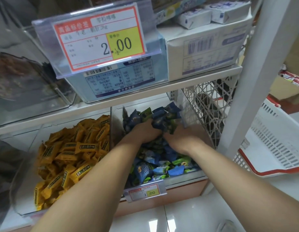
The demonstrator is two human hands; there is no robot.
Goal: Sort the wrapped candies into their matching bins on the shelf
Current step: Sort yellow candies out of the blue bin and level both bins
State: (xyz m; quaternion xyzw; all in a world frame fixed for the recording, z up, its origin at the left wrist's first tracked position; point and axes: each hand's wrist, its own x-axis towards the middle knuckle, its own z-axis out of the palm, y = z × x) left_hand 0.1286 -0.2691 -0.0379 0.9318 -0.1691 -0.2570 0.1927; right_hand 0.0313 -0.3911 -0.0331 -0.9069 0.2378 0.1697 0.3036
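Note:
Both hands are sunk into a clear bin (187,179) of blue and green wrapped candies (155,163) on the lower shelf. My left hand (145,133) is closed around a bunch of blue and green candies (160,118) that it holds up at the back of the bin. My right hand (180,139) is beside it, fingers buried among the wrappers, so its grip is hidden. To the left stands another clear bin (20,195) full of yellow wrapped candies (70,153).
A large price tag reading 2.00 (100,41) hangs from the upper shelf, over boxed goods. A small 1.00 tag (145,192) sits on the blue bin's front. A white lattice divider (210,104) and white post (255,77) stand right; a red-and-white basket (270,144) lies beyond.

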